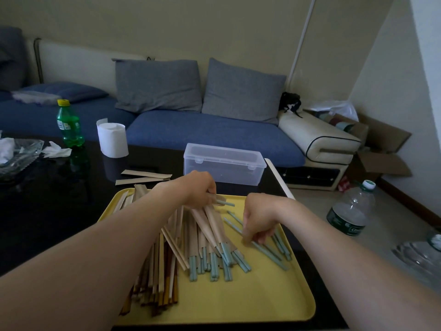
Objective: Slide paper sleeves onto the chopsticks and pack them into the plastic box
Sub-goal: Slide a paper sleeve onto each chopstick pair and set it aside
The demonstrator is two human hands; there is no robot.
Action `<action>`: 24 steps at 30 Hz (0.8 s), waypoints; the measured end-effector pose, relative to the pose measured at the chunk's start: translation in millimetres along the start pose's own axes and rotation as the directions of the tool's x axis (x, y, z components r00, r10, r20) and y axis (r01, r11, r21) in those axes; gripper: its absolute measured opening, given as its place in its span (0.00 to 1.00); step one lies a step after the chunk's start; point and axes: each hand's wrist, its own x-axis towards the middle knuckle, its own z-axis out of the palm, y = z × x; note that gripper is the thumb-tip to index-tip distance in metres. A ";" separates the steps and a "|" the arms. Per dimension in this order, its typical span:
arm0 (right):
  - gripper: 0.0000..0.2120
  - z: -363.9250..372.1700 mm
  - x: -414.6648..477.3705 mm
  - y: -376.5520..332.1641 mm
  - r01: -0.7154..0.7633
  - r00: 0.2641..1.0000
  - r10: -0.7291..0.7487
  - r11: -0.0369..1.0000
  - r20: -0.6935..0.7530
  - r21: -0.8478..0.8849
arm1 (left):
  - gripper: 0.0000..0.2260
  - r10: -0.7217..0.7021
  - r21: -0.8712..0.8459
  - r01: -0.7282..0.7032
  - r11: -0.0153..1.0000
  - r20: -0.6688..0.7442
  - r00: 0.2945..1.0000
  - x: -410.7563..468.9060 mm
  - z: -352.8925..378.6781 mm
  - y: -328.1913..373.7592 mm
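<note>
Head view | left hand: fingers clamped on brown paper sleeve | right hand: fingers pinching pale-blue chopstick on yellow tray | clear plastic box, lid closed, beyond both hands on desk.

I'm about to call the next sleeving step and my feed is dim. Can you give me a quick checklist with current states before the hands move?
1. Left hand has a sleeve: ok, its grip is shut on a paper sleeve with a blue tip sticking out at the top.
2. Right hand has a chopstick: cannot tell, its fingertips rest on the loose blue chopsticks, but a closed grip is not visible.
3. Plastic box open for packing: not ok, the lid is shut.
4. Box within the work area: ok, just behind the yellow tray.
5. Spare empty sleeves: ok, two lie on the dark table at.
</note>
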 end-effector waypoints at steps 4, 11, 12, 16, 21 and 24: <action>0.07 -3.4 -1.8 5.4 0.156 0.969 -0.133 0.983 -0.208 0.098 | 0.02 -0.008 0.019 0.008 1.000 0.006 1.000 1.9 1.5 -3.3; 0.03 -2.5 -0.4 9.8 0.214 0.933 -0.173 0.972 -0.314 0.100 | 0.04 0.024 0.054 -0.025 0.998 0.023 0.999 0.0 0.7 -3.2; 0.03 -3.0 0.3 11.4 0.218 0.929 -0.174 0.971 -0.327 0.101 | 0.03 0.026 0.052 -0.027 0.998 0.022 0.999 0.2 0.7 -3.2; 0.02 -4.2 3.6 15.1 0.235 0.916 -0.184 0.966 -0.355 0.106 | 0.06 0.047 0.031 -0.048 0.998 0.034 0.998 -0.6 0.9 -3.2; 0.03 -4.7 10.3 17.5 0.322 0.862 -0.226 0.935 -0.455 0.146 | 0.05 0.108 -0.017 -0.108 0.994 0.018 0.994 0.3 1.3 -0.9; 0.05 -4.9 14.4 11.3 0.379 0.814 -0.196 0.893 -0.546 0.244 | 0.05 0.130 -0.055 -0.131 0.990 -0.013 0.991 0.6 -0.2 1.5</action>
